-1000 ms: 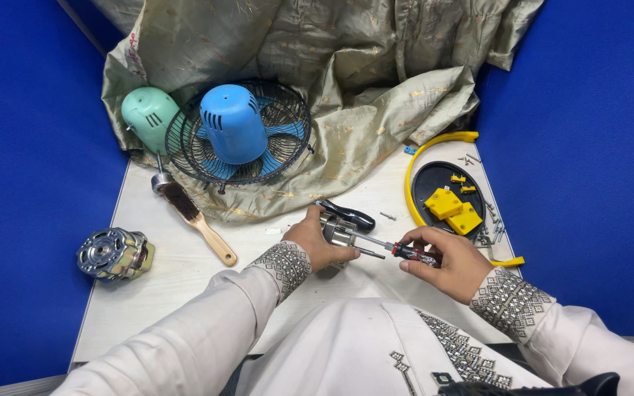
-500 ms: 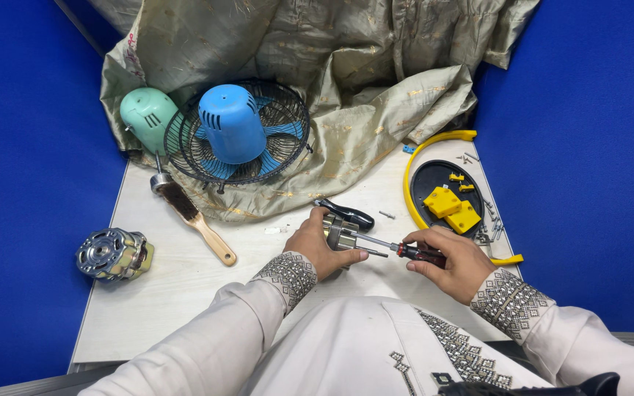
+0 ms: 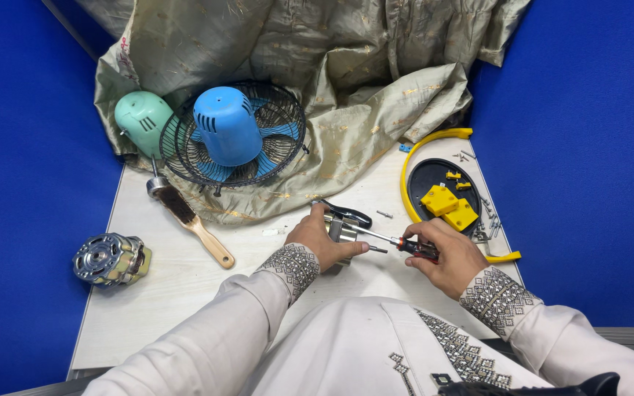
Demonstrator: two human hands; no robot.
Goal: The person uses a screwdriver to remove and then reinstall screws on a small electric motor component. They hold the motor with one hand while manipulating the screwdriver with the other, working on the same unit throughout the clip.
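My left hand (image 3: 323,240) grips a small metal motor part (image 3: 341,231) on the white table (image 3: 163,293). My right hand (image 3: 445,257) holds a screwdriver (image 3: 398,243) with a red and black handle, and its thin shaft points left into the metal part. Black-handled pliers (image 3: 346,213) lie just behind the part. Both sleeves are white with patterned cuffs.
A blue fan (image 3: 230,136) in a black wire cage rests on beige cloth (image 3: 346,81) at the back, next to a mint green housing (image 3: 141,117). A wooden-handled brush (image 3: 192,220) and a motor (image 3: 110,259) lie left. A yellow-rimmed black tray (image 3: 434,180) with yellow pieces sits right, screws beside it.
Both hands have stayed in place over the metal part. The screwdriver has shifted slightly in my right hand against the part.
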